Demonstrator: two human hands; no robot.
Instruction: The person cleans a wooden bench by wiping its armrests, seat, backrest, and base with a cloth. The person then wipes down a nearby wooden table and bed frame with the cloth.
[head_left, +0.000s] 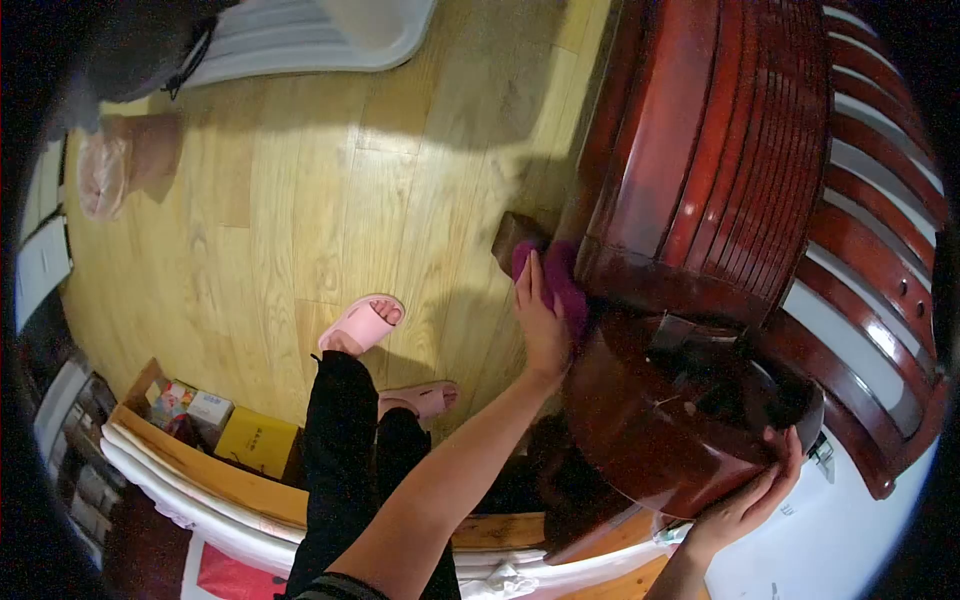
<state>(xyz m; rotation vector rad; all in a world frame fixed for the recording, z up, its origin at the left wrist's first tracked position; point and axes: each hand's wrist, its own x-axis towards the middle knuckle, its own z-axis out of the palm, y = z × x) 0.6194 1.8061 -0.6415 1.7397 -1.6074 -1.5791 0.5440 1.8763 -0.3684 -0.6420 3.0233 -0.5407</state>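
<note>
My left hand [542, 318] presses a purple cloth [568, 285] against the front corner of a dark red wooden bench [650, 275], its fingers held together over the cloth. A brown wooden foot or block [517, 240] shows just beyond the fingertips. Lower right, my right hand [750, 495] is wrapped round the outer edge of the bench's broad curved armrest [650, 430]. Dark hollows lie inside the armrest, and their contents are too dim to make out.
Slatted bench back [870, 210] on the right. My feet in pink slippers [365, 322] stand on the wooden floor [270, 240]. A lined bin [103, 175] is at the upper left, a white tray-like surface [290, 45] at the top, a drawer with a yellow box [257, 441] at the lower left.
</note>
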